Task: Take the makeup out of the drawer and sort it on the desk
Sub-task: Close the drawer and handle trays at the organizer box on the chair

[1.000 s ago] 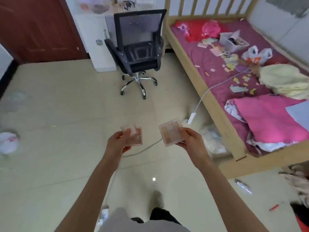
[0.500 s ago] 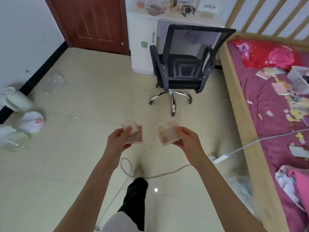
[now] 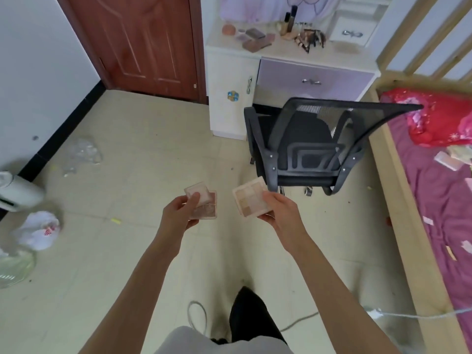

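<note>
Nearest, a cable (image 3: pixel 198 311) loops on the floor just behind the hands, beside the person's dark shoe (image 3: pixel 249 318); a foot could catch in it and jolt both loads. The left hand (image 3: pixel 178 215) pinches a pinkish makeup palette (image 3: pixel 204 204), thumb on top and fingers curled beneath, with its clear lid seemingly ajar. That lid could swing or the case slip, since the grip sits only at one edge. The right hand (image 3: pixel 278 209) grips a beige palette (image 3: pixel 249 199) by its near corner, thumb across the top; tilted as it is, it could slide free and crack its pans on the tiles. Just beyond the right hand stands the black chair (image 3: pixel 314 149), blocking the straight path, so a knock against its backrest looks possible. Farther ahead, the tabletop (image 3: pixel 339 51) already carries palettes (image 3: pixel 256 39) and bottles (image 3: pixel 290 20), and crowding there may topple something. No brand, label or writing on the makeup is legible; the red print on the white bag (image 3: pixel 38 229) left of the hands is too blurred.
</note>
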A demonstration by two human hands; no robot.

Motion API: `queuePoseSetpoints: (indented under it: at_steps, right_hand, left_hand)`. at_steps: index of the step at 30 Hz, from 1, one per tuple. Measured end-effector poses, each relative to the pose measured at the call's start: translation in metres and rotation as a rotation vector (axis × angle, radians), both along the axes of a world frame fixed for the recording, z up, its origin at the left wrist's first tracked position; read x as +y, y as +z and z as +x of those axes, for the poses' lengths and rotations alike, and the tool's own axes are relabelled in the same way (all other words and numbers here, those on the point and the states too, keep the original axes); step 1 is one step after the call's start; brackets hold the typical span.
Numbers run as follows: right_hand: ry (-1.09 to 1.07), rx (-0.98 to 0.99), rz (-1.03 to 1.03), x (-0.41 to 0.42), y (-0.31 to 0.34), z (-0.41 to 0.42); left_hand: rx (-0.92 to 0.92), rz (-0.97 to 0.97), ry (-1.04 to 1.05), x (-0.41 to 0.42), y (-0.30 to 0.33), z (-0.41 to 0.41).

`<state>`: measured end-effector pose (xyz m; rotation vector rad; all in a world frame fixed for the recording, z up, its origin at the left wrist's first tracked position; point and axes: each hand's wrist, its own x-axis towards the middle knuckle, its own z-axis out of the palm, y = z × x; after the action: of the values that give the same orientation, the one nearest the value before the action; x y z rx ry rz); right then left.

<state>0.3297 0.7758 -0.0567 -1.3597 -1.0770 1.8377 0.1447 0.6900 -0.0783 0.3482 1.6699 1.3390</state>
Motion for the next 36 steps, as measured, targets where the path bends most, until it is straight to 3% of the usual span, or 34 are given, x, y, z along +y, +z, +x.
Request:
queuePoseSetpoints:
  at_steps: [15,28,36]
  right_hand:
    - [-0.041,0.015,-0.009,0.332,0.019,-0.16]
    - [-0.133,0.025,-0.096,0.546,-0.014,-0.313]
    - [-0.211,0.006,-0.139,0.641,-0.012,-0.401]
  left_hand:
    - [0.061,0.067,0.05,0.322,0.029,-0.143]
    - [0.019,0.043,-0.041,0.545,0.0,-0.308]
    - [0.088,0.008,-0.118,0.666,0.007,-0.415]
